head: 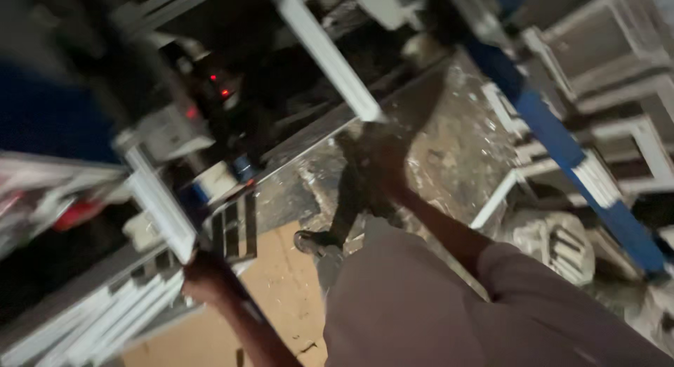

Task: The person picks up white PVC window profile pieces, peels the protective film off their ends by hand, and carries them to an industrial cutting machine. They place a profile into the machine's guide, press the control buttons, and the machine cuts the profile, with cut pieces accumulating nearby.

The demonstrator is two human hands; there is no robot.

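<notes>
The left hand (203, 276) closed its fingers around a white ribbed frame profile (160, 205) beside stacked white profiles (105, 318); the blurred right hand (382, 167) hung over the debris-strewn floor (449, 149), its grip unclear

Motion-blurred view down the body. Grey-brown short-sleeved shirt fills lower right, plain, no print visible, sleeve ending above the elbow on the right arm. Both forearms bare. Left hand (203, 276) bare, no glove. Right hand (382, 163) bare too, no watch or ring discernible. Dark shoe (316, 242) with dark trouser leg.
</notes>
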